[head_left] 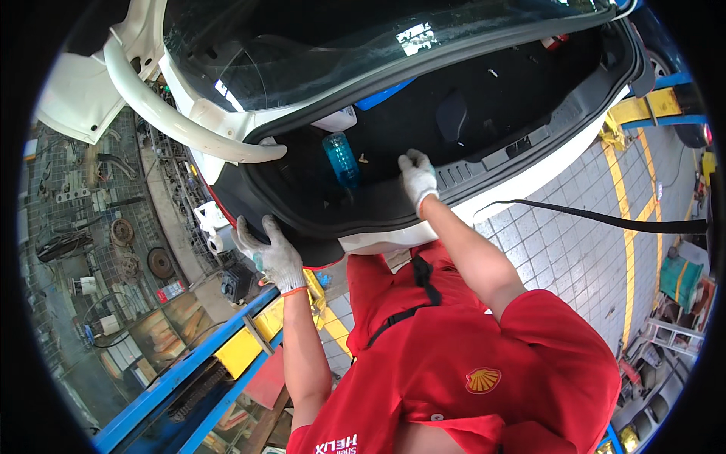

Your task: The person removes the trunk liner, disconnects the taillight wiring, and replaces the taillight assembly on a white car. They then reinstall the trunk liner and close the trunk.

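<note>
My left hand (271, 256), in a pale work glove with an orange cuff edge, is at the car's left rear corner beside the tail light, its fingers apart. My right hand (417, 178), gloved the same, hovers over the inner edge of the open boot with its fingers curled together; whatever they hold, if anything, is hidden. Within the dark boot floor (408, 125) lies a clear bottle of blue liquid (341, 160). A dark flat oval piece (451, 116) sits deeper in. The ribbed sill trim (458, 172) runs just right of my right hand.
A white curved spoiler-like panel (181, 125) juts over the boot's left side. Blue and yellow lift beams (242, 344) cross at lower left. A black strap (605, 217) stretches in from the right. Metal parts lie on mesh (91, 227) at far left.
</note>
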A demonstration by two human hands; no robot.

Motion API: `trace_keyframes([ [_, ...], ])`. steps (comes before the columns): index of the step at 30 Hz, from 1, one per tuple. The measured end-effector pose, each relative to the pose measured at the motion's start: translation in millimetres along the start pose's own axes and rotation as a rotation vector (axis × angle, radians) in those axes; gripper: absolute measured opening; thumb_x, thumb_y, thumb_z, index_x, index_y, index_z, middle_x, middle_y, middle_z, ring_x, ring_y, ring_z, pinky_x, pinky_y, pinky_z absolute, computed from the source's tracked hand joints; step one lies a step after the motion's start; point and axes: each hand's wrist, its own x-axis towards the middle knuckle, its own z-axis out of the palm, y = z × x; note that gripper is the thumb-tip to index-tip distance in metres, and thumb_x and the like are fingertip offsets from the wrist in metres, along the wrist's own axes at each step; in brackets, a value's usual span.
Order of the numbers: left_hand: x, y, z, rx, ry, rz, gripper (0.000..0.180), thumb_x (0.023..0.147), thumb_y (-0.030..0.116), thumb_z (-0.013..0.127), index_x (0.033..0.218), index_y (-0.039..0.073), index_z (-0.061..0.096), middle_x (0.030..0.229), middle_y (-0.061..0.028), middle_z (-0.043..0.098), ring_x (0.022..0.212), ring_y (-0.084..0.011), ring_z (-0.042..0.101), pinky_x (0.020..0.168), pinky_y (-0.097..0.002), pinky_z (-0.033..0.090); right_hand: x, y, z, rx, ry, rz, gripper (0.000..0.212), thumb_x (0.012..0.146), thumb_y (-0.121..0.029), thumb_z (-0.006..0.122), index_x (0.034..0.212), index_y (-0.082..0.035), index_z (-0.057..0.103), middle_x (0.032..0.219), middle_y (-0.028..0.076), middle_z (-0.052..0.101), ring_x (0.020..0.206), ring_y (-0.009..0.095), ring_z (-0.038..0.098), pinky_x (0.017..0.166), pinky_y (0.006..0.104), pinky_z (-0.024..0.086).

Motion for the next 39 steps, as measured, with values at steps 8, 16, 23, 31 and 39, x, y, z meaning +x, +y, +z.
trace_keyframes([
  [8,2,-3,-5,0.087,-0.033,0.002,0.069,0.110,0.038,0.071,0.165,0.005,0.046,0.173,-0.0220,0.038,0.161,-0.0364,0.039,0.132,-0.0487,0.034,83,-39,-79,-0.188,0.380,0.039,0.071,0.098,-0.031,0.079,0.159,-0.002,0.056,0.151,0.025,0.069,0.140,0.041,0.066,0.116,0.0442,0.052],
  [16,1,5,-11,0.036,-0.077,0.015,0.070,0.114,0.042,0.062,0.166,0.000,0.042,0.170,-0.0223,0.043,0.157,-0.0374,0.042,0.131,-0.0488,0.033,182,-29,-84,-0.471,0.309,0.430,0.082,0.093,-0.036,0.083,0.162,-0.010,0.045,0.164,0.025,0.051,0.143,0.045,0.063,0.116,0.0539,0.056],
  [23,-2,12,-12,0.051,-0.075,-0.018,0.065,0.116,0.040,0.058,0.165,0.000,0.044,0.167,-0.0220,0.048,0.156,-0.0361,0.045,0.131,-0.0467,0.032,239,23,-68,-0.517,0.348,0.589,0.068,0.101,-0.028,0.076,0.160,-0.012,0.045,0.157,0.020,0.057,0.138,0.040,0.067,0.110,0.0560,0.059],
  [31,2,8,-10,0.061,-0.065,0.002,0.064,0.114,0.036,0.063,0.164,-0.001,0.044,0.167,-0.0222,0.046,0.156,-0.0363,0.044,0.132,-0.0466,0.031,152,-21,-107,0.532,0.004,0.417,0.009,0.108,-0.012,0.074,0.116,-0.008,0.075,0.103,0.004,0.071,0.078,0.011,0.067,0.060,0.0181,0.057],
  [39,2,9,-7,-0.021,-0.061,-0.021,0.066,0.113,0.036,0.067,0.163,0.000,0.045,0.166,-0.0213,0.046,0.159,-0.0354,0.041,0.133,-0.0486,0.031,-27,-51,-101,1.001,-0.675,0.498,0.041,0.112,-0.024,0.058,0.143,0.002,0.062,0.094,0.003,0.059,0.076,0.016,0.055,0.073,0.0291,0.048],
])
